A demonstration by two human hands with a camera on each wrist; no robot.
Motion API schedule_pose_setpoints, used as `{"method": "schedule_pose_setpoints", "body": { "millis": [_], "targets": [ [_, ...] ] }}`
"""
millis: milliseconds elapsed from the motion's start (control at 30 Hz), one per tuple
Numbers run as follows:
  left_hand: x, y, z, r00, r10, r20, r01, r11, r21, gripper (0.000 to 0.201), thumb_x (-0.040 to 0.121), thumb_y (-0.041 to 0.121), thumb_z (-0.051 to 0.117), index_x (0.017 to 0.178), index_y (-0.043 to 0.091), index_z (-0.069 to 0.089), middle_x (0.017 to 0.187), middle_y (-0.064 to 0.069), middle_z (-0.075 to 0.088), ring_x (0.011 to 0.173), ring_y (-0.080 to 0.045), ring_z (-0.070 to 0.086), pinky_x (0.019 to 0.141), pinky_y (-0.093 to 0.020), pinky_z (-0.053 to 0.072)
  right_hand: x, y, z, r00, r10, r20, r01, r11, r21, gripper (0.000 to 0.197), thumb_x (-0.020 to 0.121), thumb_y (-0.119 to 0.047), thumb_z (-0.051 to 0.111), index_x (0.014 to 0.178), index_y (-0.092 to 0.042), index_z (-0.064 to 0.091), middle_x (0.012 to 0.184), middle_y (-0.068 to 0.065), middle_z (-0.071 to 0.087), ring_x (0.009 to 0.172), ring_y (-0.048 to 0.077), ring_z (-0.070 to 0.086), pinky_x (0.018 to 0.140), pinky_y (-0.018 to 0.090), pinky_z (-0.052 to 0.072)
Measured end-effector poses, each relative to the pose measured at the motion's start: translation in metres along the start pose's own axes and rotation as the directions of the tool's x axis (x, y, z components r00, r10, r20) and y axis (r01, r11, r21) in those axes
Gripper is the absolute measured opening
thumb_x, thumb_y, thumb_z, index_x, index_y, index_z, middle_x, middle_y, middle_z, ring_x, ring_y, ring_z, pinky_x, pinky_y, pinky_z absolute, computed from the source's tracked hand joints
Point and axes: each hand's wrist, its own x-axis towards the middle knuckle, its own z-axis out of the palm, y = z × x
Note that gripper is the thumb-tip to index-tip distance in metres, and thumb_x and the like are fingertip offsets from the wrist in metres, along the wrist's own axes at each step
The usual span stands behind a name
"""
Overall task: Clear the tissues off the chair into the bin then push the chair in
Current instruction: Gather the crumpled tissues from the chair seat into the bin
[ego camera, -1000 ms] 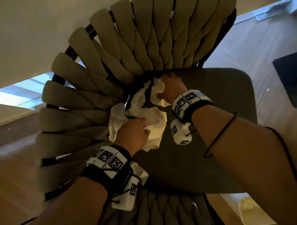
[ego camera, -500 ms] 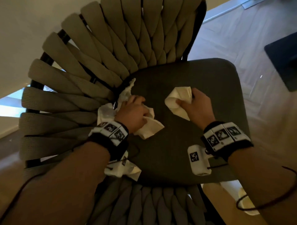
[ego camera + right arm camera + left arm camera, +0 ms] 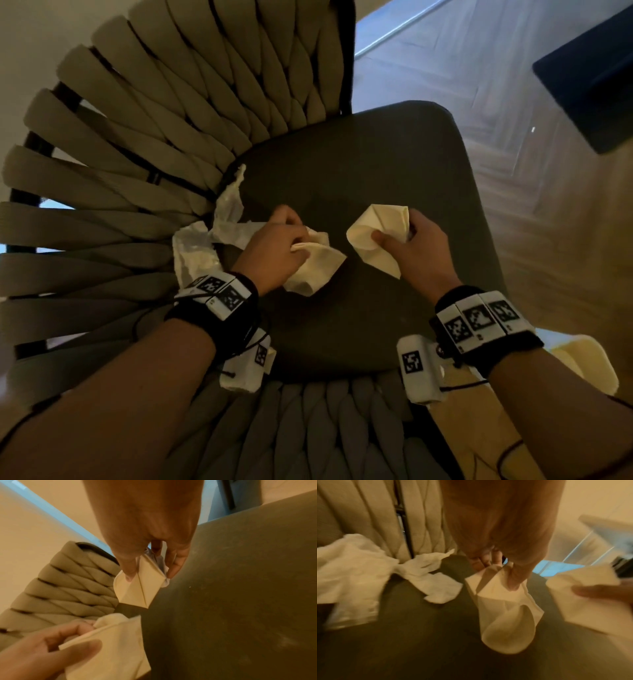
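Both hands have drawn apart: my left hand [image 3: 274, 253] grips one tissue [image 3: 315, 267], my right hand [image 3: 411, 246] another [image 3: 376, 233]. Crumpled tissues [image 3: 202, 243] remain on the chair [image 3: 359, 154]; binning and pushing in are outstanding.

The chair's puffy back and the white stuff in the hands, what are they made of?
The chair back looks like thick woven straps of beige fabric, matte and padded, crossing over a dark frame. The tissue in the right hand looks like thin soft paper: it creases and folds sharply. The tissue in the left hand droops limply, also paper-like.
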Motion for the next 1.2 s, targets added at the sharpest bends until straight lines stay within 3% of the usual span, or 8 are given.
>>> {"method": "schedule_pose_setpoints", "body": {
  "millis": [200, 400, 700, 833, 933, 1033, 1100, 1200],
  "targets": [
    [0.005, 0.107, 0.016, 0.986, 0.149, -0.071, -0.153, 0.987, -0.054, 0.008, 0.087, 0.019, 0.065, 0.095, 0.019, 0.063, 0.126, 0.008, 0.04, 0.105, -0.003, 0.045, 0.093, -0.017, 0.039, -0.034, 0.059, -0.07, 0.956, 0.139, -0.258, -0.104, 0.984, 0.144, 0.038, 0.081, -0.031, 0.071, 0.114, -0.018, 0.059, 0.101, -0.004, 0.062, 0.092, 0.013, 0.06, 0.075, 0.027, 0.048],
    [0.026, 0.243, 0.1, 0.931, 0.363, 0.032, -0.362, 0.931, -0.042, 0.017, 0.09, 0.023, 0.061, 0.105, 0.014, 0.064, 0.124, 0.005, 0.042, 0.095, -0.005, 0.05, 0.086, -0.015, 0.041, -0.098, 0.175, -0.167, 0.716, 0.45, -0.535, -0.299, 0.889, 0.348, 0.034, 0.08, -0.037, 0.072, 0.105, -0.016, 0.063, 0.091, 0.004, 0.067, 0.087, 0.025, 0.064, 0.071, 0.036, 0.048],
    [0.044, 0.381, 0.299, 0.779, 0.493, 0.387, -0.564, 0.821, 0.088, 0.015, 0.086, 0.013, 0.058, 0.098, 0.007, 0.063, 0.106, -0.001, 0.042, 0.08, -0.02, 0.049, 0.067, -0.025, 0.035, -0.147, 0.367, -0.2, 0.361, 0.885, -0.294, -0.606, 0.462, 0.648, 0.057, 0.082, -0.043, 0.068, 0.115, 0.004, 0.061, 0.112, 0.023, 0.066, 0.102, 0.039, 0.062, 0.07, 0.036, 0.042],
    [0.051, 0.39, 0.37, 0.767, 0.417, 0.488, -0.566, 0.798, 0.208, 0.022, 0.087, 0.011, 0.058, 0.108, 0.007, 0.063, 0.119, -0.008, 0.044, 0.088, -0.027, 0.058, 0.073, -0.033, 0.049, -0.13, 0.432, -0.187, 0.396, 0.914, -0.092, -0.6, 0.334, 0.727, 0.07, 0.076, -0.057, 0.065, 0.116, 0.001, 0.059, 0.116, 0.021, 0.065, 0.106, 0.037, 0.063, 0.089, 0.042, 0.053],
    [0.05, 0.399, 0.415, 0.787, 0.387, 0.481, -0.545, 0.801, 0.246, 0.025, 0.087, 0.01, 0.059, 0.112, 0.006, 0.062, 0.121, -0.008, 0.044, 0.087, -0.026, 0.061, 0.077, -0.036, 0.053, -0.124, 0.466, -0.178, 0.432, 0.901, -0.05, -0.637, 0.344, 0.69, 0.079, 0.07, -0.066, 0.06, 0.117, -0.003, 0.06, 0.111, 0.021, 0.065, 0.101, 0.037, 0.064, 0.083, 0.041, 0.053],
    [0.054, 0.407, 0.454, 0.808, 0.357, 0.469, -0.519, 0.808, 0.279, 0.027, 0.087, 0.009, 0.059, 0.114, 0.007, 0.059, 0.125, -0.008, 0.042, 0.089, -0.029, 0.062, 0.08, -0.041, 0.054, -0.132, 0.485, -0.175, 0.442, 0.897, -0.011, -0.675, 0.341, 0.655, 0.068, 0.082, -0.061, 0.051, 0.122, -0.006, 0.056, 0.108, 0.02, 0.062, 0.1, 0.037, 0.062, 0.07, 0.035, 0.042],
    [0.056, 0.413, 0.474, 0.815, 0.314, 0.486, -0.485, 0.83, 0.277, 0.029, 0.086, 0.011, 0.06, 0.115, 0.01, 0.057, 0.126, -0.009, 0.041, 0.092, -0.031, 0.061, 0.082, -0.043, 0.054, -0.143, 0.493, -0.171, 0.446, 0.895, -0.007, -0.653, 0.33, 0.682, 0.055, 0.08, -0.062, 0.051, 0.101, -0.01, 0.056, 0.086, 0.009, 0.058, 0.088, 0.031, 0.06, 0.067, 0.034, 0.043],
    [0.057, 0.415, 0.489, 0.822, 0.201, 0.533, -0.395, 0.876, 0.277, 0.037, 0.083, 0.023, 0.066, 0.117, 0.017, 0.054, 0.127, -0.007, 0.038, 0.101, -0.032, 0.058, 0.087, -0.043, 0.053, -0.158, 0.495, -0.168, 0.457, 0.886, -0.079, -0.601, 0.373, 0.707, 0.02, 0.093, -0.034, 0.051, 0.08, -0.019, 0.047, 0.07, -0.009, 0.039, 0.087, 0.02, 0.046, 0.077, 0.032, 0.038]
  ]
}}
